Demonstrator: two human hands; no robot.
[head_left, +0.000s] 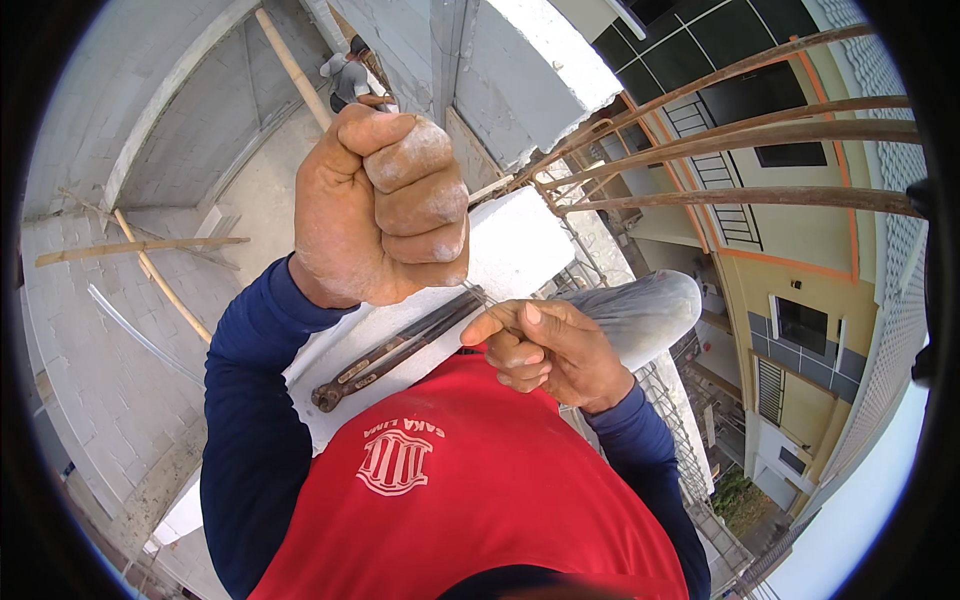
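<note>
My left hand (385,205) is raised in a tight fist, its knuckles dusted with pale powder. Whatever the fist may hold is hidden. Lower and to the right, my right hand (550,350) has thumb and forefinger pressed together. A short, thin, wire-like strand seems to show by those fingertips, too fine to make out. Below the left fist, dark, rusty, long-handled pincers (395,350) lie on a white concrete ledge (525,240); neither hand grips them. My knee in grey trousers (640,310) is just beyond the right hand.
Rusty poles (740,135) run across the upper right, with a yellow building (800,280) beyond. A steel bar lattice (665,410) stands beside my right arm. Bamboo poles (165,275) cross the grey block walls at left. Another person (352,80) works farther off at the top.
</note>
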